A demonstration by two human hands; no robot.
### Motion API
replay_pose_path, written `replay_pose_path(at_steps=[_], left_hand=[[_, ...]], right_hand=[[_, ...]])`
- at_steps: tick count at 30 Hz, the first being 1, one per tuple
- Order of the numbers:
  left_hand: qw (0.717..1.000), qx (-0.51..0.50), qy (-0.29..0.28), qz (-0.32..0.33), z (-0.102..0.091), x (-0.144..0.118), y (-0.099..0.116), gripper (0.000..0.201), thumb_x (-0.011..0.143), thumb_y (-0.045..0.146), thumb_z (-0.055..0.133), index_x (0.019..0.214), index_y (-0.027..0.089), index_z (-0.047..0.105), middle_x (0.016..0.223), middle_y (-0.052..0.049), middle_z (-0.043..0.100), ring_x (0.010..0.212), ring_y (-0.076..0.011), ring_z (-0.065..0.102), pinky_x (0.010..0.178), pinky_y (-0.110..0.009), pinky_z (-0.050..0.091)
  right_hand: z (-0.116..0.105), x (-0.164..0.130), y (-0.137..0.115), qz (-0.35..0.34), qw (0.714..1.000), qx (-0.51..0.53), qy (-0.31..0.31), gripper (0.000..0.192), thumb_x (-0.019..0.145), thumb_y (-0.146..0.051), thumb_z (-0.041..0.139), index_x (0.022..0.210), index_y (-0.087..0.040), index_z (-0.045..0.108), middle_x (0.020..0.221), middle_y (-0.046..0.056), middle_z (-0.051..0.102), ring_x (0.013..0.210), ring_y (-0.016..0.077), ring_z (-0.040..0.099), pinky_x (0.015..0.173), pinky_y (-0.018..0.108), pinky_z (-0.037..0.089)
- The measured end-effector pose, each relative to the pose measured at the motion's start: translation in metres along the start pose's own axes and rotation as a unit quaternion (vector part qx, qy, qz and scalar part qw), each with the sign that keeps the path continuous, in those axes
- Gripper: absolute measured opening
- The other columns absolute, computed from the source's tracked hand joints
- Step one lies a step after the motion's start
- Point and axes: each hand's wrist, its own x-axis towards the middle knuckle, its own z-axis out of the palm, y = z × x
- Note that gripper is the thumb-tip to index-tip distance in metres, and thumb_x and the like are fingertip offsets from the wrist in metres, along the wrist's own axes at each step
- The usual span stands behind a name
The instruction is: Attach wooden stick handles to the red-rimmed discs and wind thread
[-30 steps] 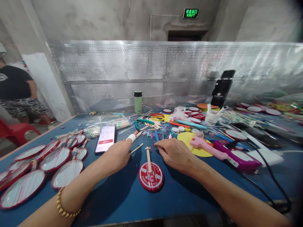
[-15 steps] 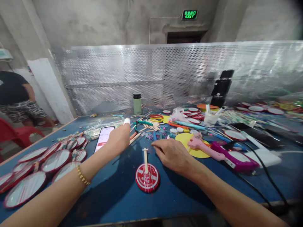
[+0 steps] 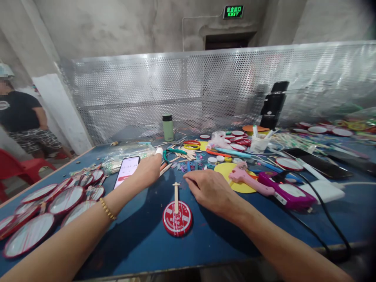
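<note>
A round red disc [image 3: 177, 225] with white print lies on the blue table between my hands. A flat wooden stick [image 3: 176, 197] runs across it and away from me, with a short crosspiece at its far end. My left hand [image 3: 149, 169] is beyond and left of the disc, beside the teal-handled pliers [image 3: 173, 152]. Something white [image 3: 159, 150] shows at its fingertips; whether worn or held, I cannot tell. Just right of the stick, my right hand [image 3: 209, 192] rests low with fingers curled in; anything inside them is hidden. Neither hand touches the disc.
Red-rimmed round mirrors [image 3: 66, 199] pile up at left, near a lit phone [image 3: 126, 170]. A pink glue gun [image 3: 249, 182] lies on a yellow disc [image 3: 221, 169], beside a purple device [image 3: 288, 192] and black cable. A green bottle [image 3: 168, 129] stands behind. A person [image 3: 23, 113] stands far left.
The view has shifted slightly, moving the disc and table items a little left and up in the picture. Both hands keep nearly the same places. More of the person at far left shows.
</note>
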Motion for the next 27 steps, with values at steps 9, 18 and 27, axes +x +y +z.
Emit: replay_pose_path(at_steps=[9, 18, 27], left_hand=[[0.951, -0.299, -0.037, 0.065, -0.009, -0.07, 0.023, 0.012, 0.088, 0.025, 0.052, 0.091, 0.017, 0.061, 0.09, -0.007, 0.069, 0.08, -0.0184, 0.063, 0.073, -0.031, 0.046], [0.959, -0.249, -0.091, 0.102, -0.019, -0.09, 0.017, 0.045, 0.08, 0.061, 0.061, 0.098, 0.02, 0.061, 0.089, -0.005, 0.067, 0.077, -0.0207, 0.061, 0.068, -0.032, 0.044], [0.967, -0.153, -0.104, 0.174, -0.022, -0.101, 0.028, 0.076, 0.063, 0.076, 0.069, 0.109, 0.016, 0.065, 0.109, -0.016, 0.066, 0.103, -0.0355, 0.06, 0.089, -0.045, 0.046]], right_hand=[[0.007, 0.003, 0.003, 0.012, 1.0, -0.008, -0.005, 0.024, 0.096, -0.022, 0.049, 0.096, -0.023, 0.073, 0.095, 0.004, 0.077, 0.09, 0.0203, 0.071, 0.072, 0.027, 0.04], [0.006, 0.006, 0.005, 0.041, 0.999, -0.032, 0.001, 0.028, 0.098, -0.027, 0.047, 0.11, -0.024, 0.072, 0.099, 0.006, 0.077, 0.092, 0.0195, 0.07, 0.079, 0.026, 0.045], [0.006, 0.007, 0.004, 0.043, 0.999, -0.024, -0.014, 0.028, 0.097, -0.029, 0.047, 0.107, -0.025, 0.074, 0.094, 0.005, 0.077, 0.088, 0.0184, 0.069, 0.075, 0.026, 0.044]])
